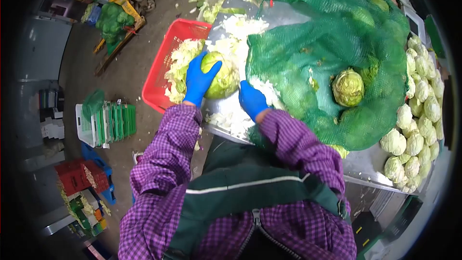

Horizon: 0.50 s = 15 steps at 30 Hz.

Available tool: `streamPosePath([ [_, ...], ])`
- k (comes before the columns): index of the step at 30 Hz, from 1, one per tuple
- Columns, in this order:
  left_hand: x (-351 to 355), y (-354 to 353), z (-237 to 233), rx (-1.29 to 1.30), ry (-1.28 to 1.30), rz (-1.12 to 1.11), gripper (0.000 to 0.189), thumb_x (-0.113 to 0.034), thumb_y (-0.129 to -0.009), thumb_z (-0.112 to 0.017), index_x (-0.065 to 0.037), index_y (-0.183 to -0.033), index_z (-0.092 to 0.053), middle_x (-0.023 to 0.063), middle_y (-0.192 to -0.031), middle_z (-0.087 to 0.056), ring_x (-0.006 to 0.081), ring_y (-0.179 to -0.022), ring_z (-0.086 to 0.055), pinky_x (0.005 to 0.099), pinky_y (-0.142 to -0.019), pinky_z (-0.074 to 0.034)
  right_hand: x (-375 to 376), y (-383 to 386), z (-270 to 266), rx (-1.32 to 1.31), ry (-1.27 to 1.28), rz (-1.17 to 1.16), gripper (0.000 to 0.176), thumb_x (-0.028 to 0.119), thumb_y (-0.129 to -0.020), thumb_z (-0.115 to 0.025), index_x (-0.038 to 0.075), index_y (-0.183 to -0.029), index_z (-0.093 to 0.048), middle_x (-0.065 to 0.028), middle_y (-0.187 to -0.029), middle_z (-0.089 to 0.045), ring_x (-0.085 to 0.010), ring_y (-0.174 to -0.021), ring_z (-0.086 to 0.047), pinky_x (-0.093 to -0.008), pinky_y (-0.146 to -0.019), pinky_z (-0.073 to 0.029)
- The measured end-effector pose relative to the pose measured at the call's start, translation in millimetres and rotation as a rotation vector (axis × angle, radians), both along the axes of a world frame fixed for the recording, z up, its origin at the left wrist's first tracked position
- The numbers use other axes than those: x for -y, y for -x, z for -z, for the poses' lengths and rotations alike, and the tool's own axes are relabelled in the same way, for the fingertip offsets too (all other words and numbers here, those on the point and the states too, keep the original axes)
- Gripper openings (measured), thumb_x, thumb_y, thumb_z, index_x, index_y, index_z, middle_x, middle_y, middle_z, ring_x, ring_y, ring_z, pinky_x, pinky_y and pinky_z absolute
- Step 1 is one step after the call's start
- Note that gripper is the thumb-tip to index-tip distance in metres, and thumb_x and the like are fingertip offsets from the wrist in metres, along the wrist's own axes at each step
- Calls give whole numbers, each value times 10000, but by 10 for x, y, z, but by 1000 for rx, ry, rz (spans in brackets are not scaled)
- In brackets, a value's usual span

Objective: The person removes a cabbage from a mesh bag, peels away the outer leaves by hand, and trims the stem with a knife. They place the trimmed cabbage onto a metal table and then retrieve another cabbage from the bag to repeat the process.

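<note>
My left hand, in a blue glove, grips a green cabbage from its left side, thumb across the top. The cabbage rests on the metal table among white leaf scraps. Just right of it is my right hand, also blue-gloved, with its fingers closed. A narrow pale blade of a knife points away from that fist; its handle is hidden in the glove. Left of the cabbage, a red crate holds pale green outer leaves.
A green mesh sack with cabbages inside covers much of the table, and one browned cabbage shows at its opening. Trimmed cabbages are piled at the right. Green and white crates stand on the floor at left, near a yellow pallet truck.
</note>
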<state>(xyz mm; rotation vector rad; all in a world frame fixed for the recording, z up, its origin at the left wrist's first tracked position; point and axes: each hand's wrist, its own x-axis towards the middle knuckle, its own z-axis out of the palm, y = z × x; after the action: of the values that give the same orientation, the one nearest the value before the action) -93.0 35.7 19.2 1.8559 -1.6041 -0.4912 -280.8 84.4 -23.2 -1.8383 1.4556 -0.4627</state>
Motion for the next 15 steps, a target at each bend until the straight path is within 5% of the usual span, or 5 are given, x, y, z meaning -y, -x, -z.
streamPosePath([
  [4, 203, -187, 47, -355, -158, -105, 663, -477, -749, -702, -37, -1219, -547, 226, -1167, -577, 308, -1088, -565, 378, -927, -439, 298, -106, -77, -5, -2, -43, 223, 126, -878, -438, 27, -1073, -484, -234, -861, -623, -410, -796, -614, -489, -700, -485],
  [7, 245, -249, 98, -271, -358, -65, 649, -498, -743, -695, -45, -1193, -575, 219, -1177, -580, 300, -1128, -545, 368, -965, -410, 130, 3, -112, -51, -68, -105, 221, 130, -883, -436, 21, -1068, -489, -252, -947, -620, -414, -861, -612, -486, -736, -484],
  [14, 250, -131, 36, -324, -218, -198, 648, -497, -744, -695, -5, -1152, -592, 233, -1182, -558, 331, -1089, -550, 369, -935, -423, 443, -53, -126, -172, -45, -129, 204, 92, -876, -433, -14, -1045, -475, -244, -917, -621, -389, -851, -623, -451, -710, -498],
  [15, 194, -68, -34, -198, -42, -192, 669, -489, -723, -719, -4, -1161, -579, 231, -1172, -555, 340, -1086, -543, 376, -943, -419, 426, -60, -144, -139, -27, -111, 212, 102, -868, -445, -13, -1042, -484, -249, -911, -625, -392, -861, -625, -454, -725, -498],
])
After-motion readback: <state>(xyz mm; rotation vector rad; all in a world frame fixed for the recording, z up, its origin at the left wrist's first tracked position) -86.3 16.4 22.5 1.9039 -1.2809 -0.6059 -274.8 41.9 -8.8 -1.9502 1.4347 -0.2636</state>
